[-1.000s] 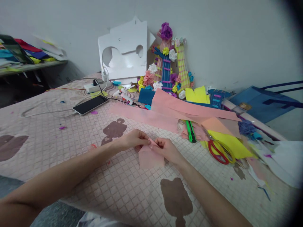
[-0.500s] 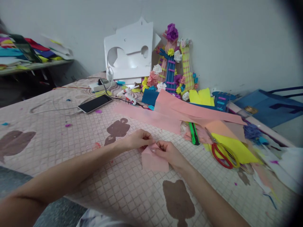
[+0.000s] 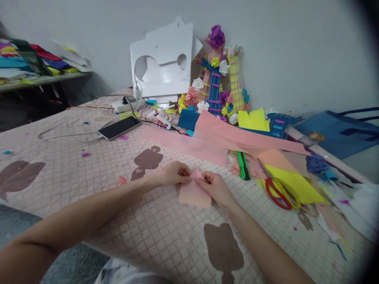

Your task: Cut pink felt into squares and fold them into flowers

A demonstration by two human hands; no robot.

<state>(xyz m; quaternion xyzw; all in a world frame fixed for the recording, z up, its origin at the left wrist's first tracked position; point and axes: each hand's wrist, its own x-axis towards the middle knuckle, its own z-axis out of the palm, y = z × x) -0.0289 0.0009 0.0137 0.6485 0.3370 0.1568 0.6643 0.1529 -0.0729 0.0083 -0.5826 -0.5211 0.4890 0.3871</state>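
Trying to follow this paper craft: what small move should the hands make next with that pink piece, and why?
Probably press the pinched top corner flat into a crease. Left hand and right hand pinch the pink piece at its top edge, where a small fold peaks.

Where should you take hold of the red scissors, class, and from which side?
By the red handle loops of the red scissors, from the near side, probably with the right hand: they lie flat on yellow paper, loops toward the person, blades pointing away.
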